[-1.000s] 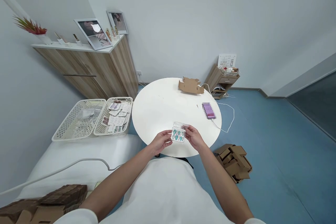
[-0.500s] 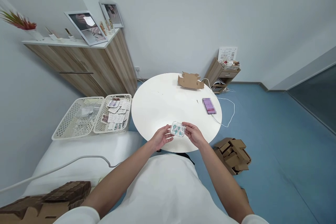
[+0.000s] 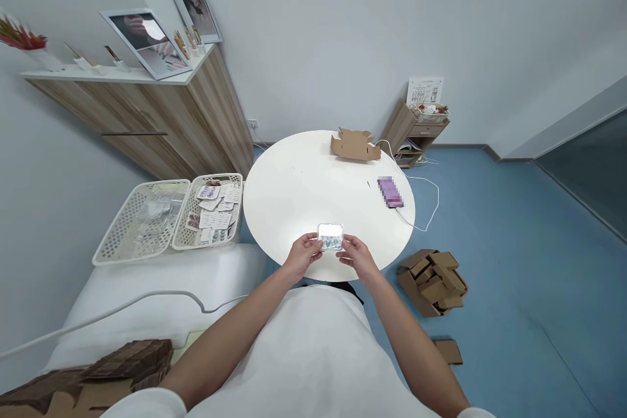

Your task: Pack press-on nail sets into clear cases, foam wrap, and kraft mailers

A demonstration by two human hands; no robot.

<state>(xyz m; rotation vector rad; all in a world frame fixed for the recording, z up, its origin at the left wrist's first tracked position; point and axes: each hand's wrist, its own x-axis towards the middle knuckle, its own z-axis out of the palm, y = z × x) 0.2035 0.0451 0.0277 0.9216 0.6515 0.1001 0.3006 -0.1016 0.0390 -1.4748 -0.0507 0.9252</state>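
Over the near edge of the white round table I hold a small clear plastic case of press-on nails. Teal nails show in its lower half, while bright glare covers the upper half. My left hand grips the case's left side between thumb and fingers. On the opposite side, my right hand pinches the right edge, its lower fingers curled loosely beneath.
An unfolded cardboard box and a purple pixelated phone with a white cable lie on the table. At left sit a basket of clear cases and a basket of nail cards. A carton of cardboard stands on the floor.
The case has tilted, so glare now hides its upper nails. My left fingers, spread before, have closed onto its left side. The view has shifted slightly.
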